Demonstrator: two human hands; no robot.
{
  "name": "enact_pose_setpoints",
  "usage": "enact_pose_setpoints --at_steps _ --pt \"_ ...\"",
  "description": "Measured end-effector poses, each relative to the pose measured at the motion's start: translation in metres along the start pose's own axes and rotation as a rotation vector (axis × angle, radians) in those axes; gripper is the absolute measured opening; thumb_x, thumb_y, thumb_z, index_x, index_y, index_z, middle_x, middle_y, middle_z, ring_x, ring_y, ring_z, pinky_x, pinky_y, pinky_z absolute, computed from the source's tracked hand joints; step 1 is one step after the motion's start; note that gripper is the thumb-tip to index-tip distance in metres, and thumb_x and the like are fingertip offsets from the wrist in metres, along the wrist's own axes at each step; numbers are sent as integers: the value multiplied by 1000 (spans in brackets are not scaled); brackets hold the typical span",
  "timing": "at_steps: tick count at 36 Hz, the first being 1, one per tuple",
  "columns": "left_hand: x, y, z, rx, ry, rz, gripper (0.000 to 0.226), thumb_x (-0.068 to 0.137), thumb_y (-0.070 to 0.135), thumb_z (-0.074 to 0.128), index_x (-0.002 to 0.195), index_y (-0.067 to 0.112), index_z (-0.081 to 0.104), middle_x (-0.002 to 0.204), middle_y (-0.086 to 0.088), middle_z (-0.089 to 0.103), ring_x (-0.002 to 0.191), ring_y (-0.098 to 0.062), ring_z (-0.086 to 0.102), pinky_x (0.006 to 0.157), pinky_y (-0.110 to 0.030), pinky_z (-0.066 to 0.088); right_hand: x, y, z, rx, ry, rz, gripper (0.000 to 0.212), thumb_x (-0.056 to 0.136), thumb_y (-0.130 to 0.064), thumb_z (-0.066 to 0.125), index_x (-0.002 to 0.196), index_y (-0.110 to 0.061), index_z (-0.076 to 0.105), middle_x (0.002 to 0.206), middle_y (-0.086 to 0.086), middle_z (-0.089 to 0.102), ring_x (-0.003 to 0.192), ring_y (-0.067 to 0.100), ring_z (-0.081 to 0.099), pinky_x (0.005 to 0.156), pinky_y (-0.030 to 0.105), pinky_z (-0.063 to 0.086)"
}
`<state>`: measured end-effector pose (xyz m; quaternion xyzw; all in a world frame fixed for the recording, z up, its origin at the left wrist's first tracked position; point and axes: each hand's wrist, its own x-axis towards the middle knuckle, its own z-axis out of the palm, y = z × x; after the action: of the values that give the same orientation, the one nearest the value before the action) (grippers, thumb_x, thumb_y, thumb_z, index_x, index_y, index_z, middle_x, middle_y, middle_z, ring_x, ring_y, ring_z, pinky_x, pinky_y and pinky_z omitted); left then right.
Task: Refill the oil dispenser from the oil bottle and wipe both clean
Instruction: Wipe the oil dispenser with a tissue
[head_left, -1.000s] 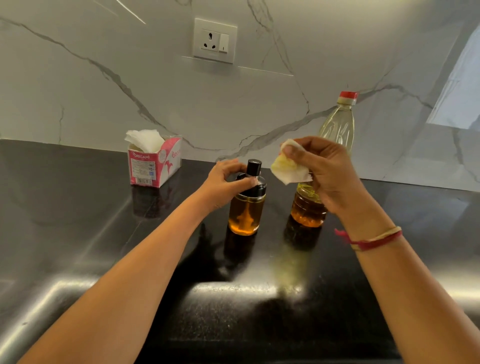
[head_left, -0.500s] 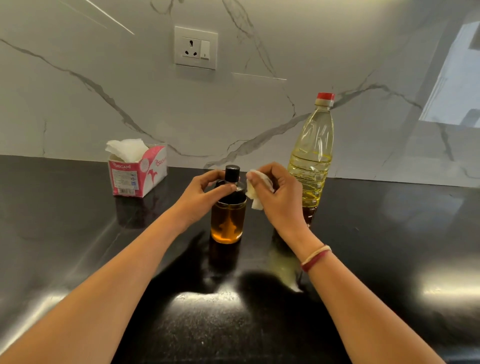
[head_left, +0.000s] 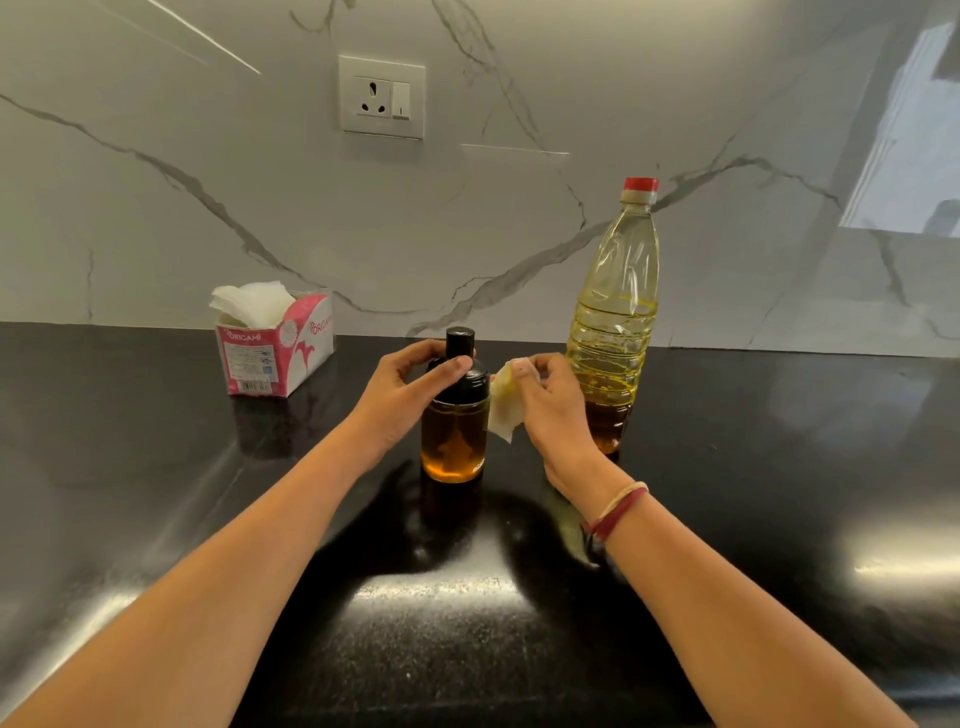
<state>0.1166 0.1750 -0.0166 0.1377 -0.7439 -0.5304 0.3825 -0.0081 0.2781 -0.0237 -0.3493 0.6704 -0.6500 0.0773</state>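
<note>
Two hands, both mid-frame, forearms bare and coming in from the lower corners. The left hand (head_left: 405, 395) grips the top of the dispenser (head_left: 454, 441), thumb on the near side of the black collar, fingers curled round the far side. The right hand (head_left: 550, 410) pinches one tissue (head_left: 504, 410), crumpled and yellow-stained, held just right of the dispenser's shoulder; cannot tell if the tissue touches the glass or sits just off it. One dispenser: small glass body, upright on the counter (head_left: 156, 467) at center frame, amber oil filling most of it, one black cap (head_left: 460, 340) on top. One bottle (head_left: 618, 312): clear plastic, upright, right of center, just behind the right hand and apart from the dispenser, one red cap (head_left: 640, 186) on. Oil sits in its lower part, darker at the base; exact level hard to read. One box (head_left: 275, 358), pink and white, left of center near the wall (head_left: 208, 208), top open, white tissues sticking out, their number not countable. One socket (head_left: 382, 96) at upper center of the wall, with one switch (head_left: 401, 100) on its right side. Two bands (head_left: 618, 512) on the right wrist, one red and one pale. Counter is black and glossy with bright glare patches at lower center and at right. Wall is white marble with grey veins.
</note>
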Motion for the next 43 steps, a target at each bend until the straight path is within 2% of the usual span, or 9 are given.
enact_pose_setpoints --at_steps 4,8,14,18,24,28,34,38,43 --pt "3 -3 -1 11 7 -8 25 89 26 68 111 16 71 116 -5 71 115 -18 63 102 -31 44 -11 -7 12 88 -133 97 17 100 -28 44 97 -17 57 101 10 64 92 23 60 85 43 50" --pt "3 -4 -1 4 5 9 30 84 32 70 110 16 72 114 -2 71 112 -14 63 94 -26 45 -15 -15 12 179 -195 150 43 102 -41 35 97 -12 66 108 26 65 105 43 59 95 56 46" --pt "4 -4 -2 -19 -2 38 24 80 38 70 102 28 74 113 2 72 113 -11 63 95 -26 44 -18 -15 12 300 -237 137 46 102 -45 32 106 -19 69 102 7 72 101 19 65 91 34 49" --pt "7 -8 -5 -3 8 30 20 87 29 72 106 22 75 121 -1 68 121 -17 57 107 -39 41 -15 -16 4 143 -108 -3 26 93 -13 52 85 2 72 80 21 67 73 22 58 67 35 45" --pt "6 -5 -3 -11 15 24 16 88 26 71 103 25 75 120 -1 68 121 -14 56 103 -32 39 -15 -14 -3 -104 -111 -108 18 80 -5 68 72 -20 72 64 3 68 58 9 58 56 22 47" --pt "6 -3 -4 -36 4 22 12 89 23 70 98 29 74 118 -1 69 117 -13 59 94 -25 42 -16 -24 -9 -121 -77 -219 13 76 -7 74 71 -19 71 70 2 70 65 9 63 61 19 49" --pt "7 -3 -4 -77 2 5 14 87 22 72 94 33 75 114 1 70 110 -11 63 89 -23 44 -16 -44 -15 218 -58 -290 13 80 -10 73 77 -22 70 79 -1 73 75 13 68 69 26 56" --pt "7 -5 -5 -33 7 -9 13 88 26 71 95 36 75 120 2 68 118 -12 58 90 -24 41 -10 -35 -16 145 128 -296 6 86 -14 68 86 -20 69 83 -8 69 75 -1 64 66 17 52" --pt "7 -5 -4 -11 8 8 11 89 27 70 97 34 75 116 3 70 114 -9 60 90 -25 40 -5 -19 -4 41 120 -208 3 89 -18 65 90 -17 68 90 2 68 87 16 64 75 26 52"
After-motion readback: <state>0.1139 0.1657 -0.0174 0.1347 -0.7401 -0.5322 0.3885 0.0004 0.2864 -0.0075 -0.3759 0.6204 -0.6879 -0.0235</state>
